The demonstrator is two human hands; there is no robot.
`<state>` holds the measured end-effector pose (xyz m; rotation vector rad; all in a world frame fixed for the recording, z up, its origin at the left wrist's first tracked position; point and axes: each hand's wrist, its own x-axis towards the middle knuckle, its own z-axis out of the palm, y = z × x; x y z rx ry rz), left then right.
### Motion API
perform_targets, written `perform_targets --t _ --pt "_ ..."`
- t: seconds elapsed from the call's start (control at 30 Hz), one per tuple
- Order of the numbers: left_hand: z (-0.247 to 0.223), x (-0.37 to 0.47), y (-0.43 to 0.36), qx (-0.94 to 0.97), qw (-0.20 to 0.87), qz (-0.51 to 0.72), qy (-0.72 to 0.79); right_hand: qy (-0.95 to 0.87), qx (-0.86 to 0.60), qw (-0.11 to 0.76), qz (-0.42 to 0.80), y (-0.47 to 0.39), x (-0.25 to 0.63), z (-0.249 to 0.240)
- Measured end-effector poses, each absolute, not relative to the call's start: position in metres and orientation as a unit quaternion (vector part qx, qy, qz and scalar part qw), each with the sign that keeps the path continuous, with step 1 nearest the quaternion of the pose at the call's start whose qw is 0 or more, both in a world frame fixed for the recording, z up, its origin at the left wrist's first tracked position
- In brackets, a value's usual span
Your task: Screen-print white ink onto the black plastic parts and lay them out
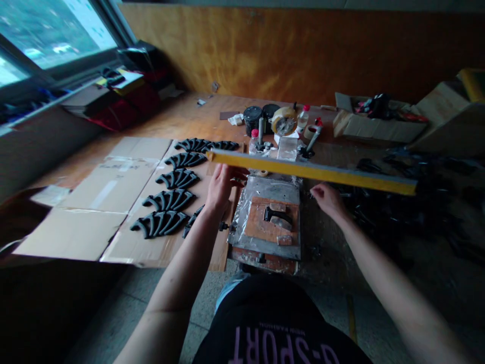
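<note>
Black curved part (279, 216), on wooden jig (254, 223): positioning step, presumably; next needs alignment check. Left hand (223, 181): fingers loosely parted, seemingly empty. Right hand (325, 196): curled, contents unclear.

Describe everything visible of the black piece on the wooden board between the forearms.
The black piece is slim and curved, with a blocky left end and an arm curving rightward. It looks like hard plastic. It lies crosswise on the wooden board, among wooden blocks, contact with them unclear. Neither the left hand nor the right hand touches it.
</note>
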<state>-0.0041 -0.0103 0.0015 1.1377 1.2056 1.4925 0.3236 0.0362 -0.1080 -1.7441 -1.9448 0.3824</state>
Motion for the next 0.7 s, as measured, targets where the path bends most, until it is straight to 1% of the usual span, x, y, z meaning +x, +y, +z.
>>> perform_targets --t 0.1,0.17,0.27,0.37,0.43,0.53,0.7 --pt "0.006 0.003 0.004 0.478 0.414 0.597 0.493 -0.762 -0.574 0.204 0.220 -0.004 0.291 -0.156" --pt "-0.007 0.000 0.003 0.485 0.380 0.596 0.515 -0.798 -0.531 0.194 0.210 -0.024 0.271 -0.176" --pt "-0.057 -0.021 -0.022 0.505 0.288 0.534 0.614 -0.825 -0.512 0.194 0.139 -0.037 0.260 -0.190" --pt "-0.124 -0.050 -0.066 0.499 0.130 0.377 0.769 -0.837 -0.497 0.201 0.104 -0.037 0.265 -0.195" --pt "-0.163 -0.063 -0.094 0.456 0.065 0.282 0.842 -0.848 -0.478 0.213 0.087 -0.034 0.270 -0.197" --pt "-0.197 -0.069 -0.112 0.398 0.052 0.202 0.893 -0.860 -0.454 0.225 0.065 -0.031 0.272 -0.201" --pt "-0.207 -0.075 -0.097 0.399 0.086 0.158 0.899 -0.871 -0.428 0.236 0.045 -0.028 0.271 -0.204"
